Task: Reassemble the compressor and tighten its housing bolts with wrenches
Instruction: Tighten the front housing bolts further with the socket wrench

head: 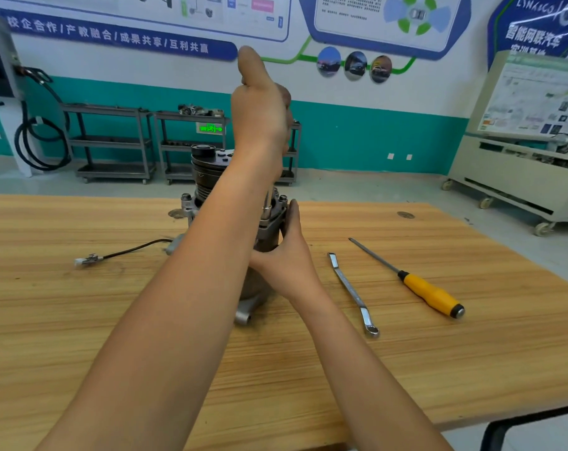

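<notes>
The compressor (204, 177) stands upright on the wooden table (406, 369), its black pulley on top and bolts around its flange. My left hand (260, 112) is raised above it in a fist with the thumb up, gripping the handle of a socket wrench. Only the wrench's metal shaft (267, 203) shows, running down onto a bolt on the flange's right side. My right hand (287, 255) holds the compressor's housing from the right, thumb across the near side and fingers up along the flange. My left forearm hides most of the housing.
A ring spanner (354, 296) and a yellow-handled screwdriver (430, 294) lie on the table to the right of my right hand. The compressor's black cable with a white connector (87, 259) trails left. Metal carts stand by the far wall.
</notes>
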A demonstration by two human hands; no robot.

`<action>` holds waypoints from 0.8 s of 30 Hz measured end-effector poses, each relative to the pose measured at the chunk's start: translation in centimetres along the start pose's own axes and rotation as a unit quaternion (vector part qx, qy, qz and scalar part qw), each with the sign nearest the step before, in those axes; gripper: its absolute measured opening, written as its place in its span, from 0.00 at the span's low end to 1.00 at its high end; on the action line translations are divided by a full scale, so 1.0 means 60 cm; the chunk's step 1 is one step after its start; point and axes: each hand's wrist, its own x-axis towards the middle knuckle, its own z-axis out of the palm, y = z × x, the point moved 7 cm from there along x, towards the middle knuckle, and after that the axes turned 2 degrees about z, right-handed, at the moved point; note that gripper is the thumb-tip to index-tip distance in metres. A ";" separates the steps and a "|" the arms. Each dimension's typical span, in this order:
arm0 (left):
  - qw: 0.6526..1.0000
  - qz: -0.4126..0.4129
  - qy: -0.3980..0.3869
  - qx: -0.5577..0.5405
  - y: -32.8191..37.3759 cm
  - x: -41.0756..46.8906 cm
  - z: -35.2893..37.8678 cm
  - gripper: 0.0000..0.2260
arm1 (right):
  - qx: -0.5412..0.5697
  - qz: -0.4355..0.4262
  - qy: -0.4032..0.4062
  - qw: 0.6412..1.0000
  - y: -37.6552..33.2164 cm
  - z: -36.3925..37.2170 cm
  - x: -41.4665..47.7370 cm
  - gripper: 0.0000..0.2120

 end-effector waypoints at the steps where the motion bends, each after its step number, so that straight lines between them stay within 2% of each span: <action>1: 1.000 -0.006 -0.012 -0.002 -0.002 0.002 0.001 0.23 | -0.001 0.001 0.001 1.000 0.000 0.000 0.000 0.61; 16: 0.984 -0.101 -0.148 -0.016 -0.020 0.021 0.023 0.23 | -0.001 -0.004 0.004 1.000 -0.001 -0.003 0.000 0.61; 19: 0.988 -0.100 -0.107 -0.044 -0.014 0.019 0.018 0.24 | 0.005 -0.002 0.001 1.000 -0.002 -0.003 -0.002 0.61; 22: 0.985 -0.033 -0.040 -0.165 0.027 0.022 -0.002 0.25 | 0.006 -0.001 -0.004 1.000 -0.003 -0.003 -0.005 0.60; 24: 0.969 0.021 -0.042 -0.241 0.071 0.023 -0.019 0.23 | 0.006 -0.002 -0.002 1.000 -0.003 -0.004 -0.005 0.60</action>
